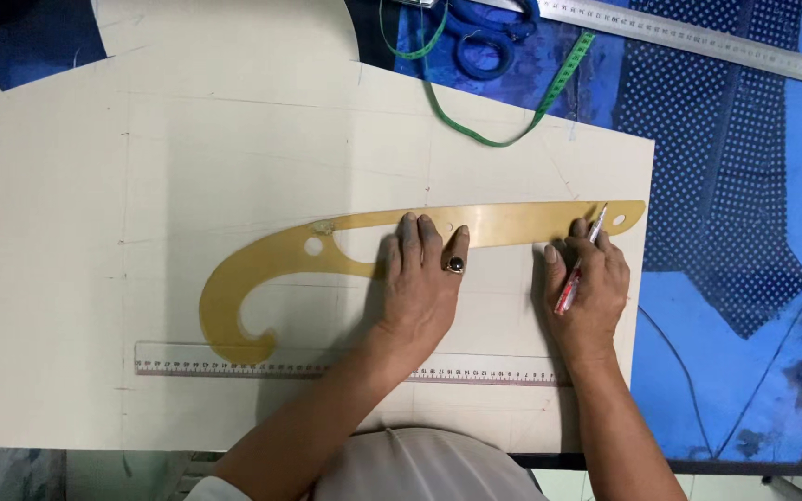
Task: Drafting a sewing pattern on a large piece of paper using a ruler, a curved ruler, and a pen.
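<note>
A large sheet of cream pattern paper [187, 186] lies flat on the worktop [754, 371], which is covered with blue cloth, partly dotted. On the paper rests an amber, see-through curved ruler [327, 249]: a long straight arm running to the right and a hooked curl at its left end, with a few round holes in it.

The left hand [422, 278] lies flat and open on the middle of the curved ruler, fingers spread and pressing down on its arm. A ring with a dark stone sits on one finger. The right hand [589, 283] is closed around a red and clear pen [579, 267], held in a writing grip. The pen tip touches the paper right at the upper edge of the curved ruler, close to its right end and near the right edge of the paper.

Below both hands a clear straight ruler [234, 360] lies across the paper, parallel to the near edge; the wrists pass over it. The hooked end of the curved ruler touches or overlaps its upper edge.

At the far side of the worktop lie blue-handled scissors [485, 42], a green tape measure [475, 121] looping onto the paper's top edge, and a long steel ruler [698, 42] set at a slant. Faint pencil lines cross the paper.
</note>
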